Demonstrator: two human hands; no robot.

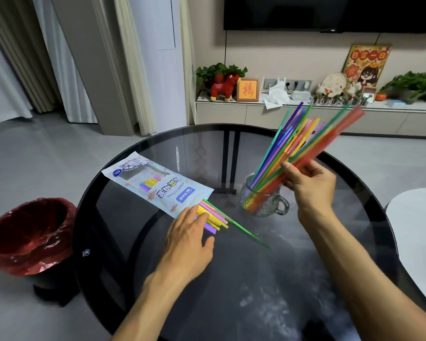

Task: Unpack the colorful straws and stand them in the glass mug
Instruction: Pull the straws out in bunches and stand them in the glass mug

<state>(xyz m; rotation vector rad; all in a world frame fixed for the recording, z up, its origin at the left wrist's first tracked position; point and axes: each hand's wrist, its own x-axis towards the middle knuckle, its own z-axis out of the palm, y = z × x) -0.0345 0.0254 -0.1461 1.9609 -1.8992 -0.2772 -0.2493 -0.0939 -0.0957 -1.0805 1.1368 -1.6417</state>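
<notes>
Glass mug (pixel 261 200) — right hand (pixel 310 183) grips straws (pixel 303 141); left hand (pixel 190 232) flat — packet (pixel 158 185).

Lighting: even, soft indoor light, moderately bright; its source lies outside the frame. Shadows: faint and diffuse throughout.

Glare: a small white streak of reflection on the dark glass table (pixel 177 156) near its far side; pale smudges and dusty streaks show on the glass near the bottom of the frame. Glossy highlights on the red bin liner (pixel 27 232).

Blur: motion blur on the upper ends of the straw bundle (pixel 305 139), heaviest on the red ones at the right. The single green straw (pixel 246 232) lying on the table softens toward its near tip.

Distortion: wide-angle bowing; curtains (pixel 67 57) and wall edges lean at the left, and the forearms stretch toward the bottom corners.

Focus: background shelf slightly soft; packet (pixel 155 185) print legible.
</notes>
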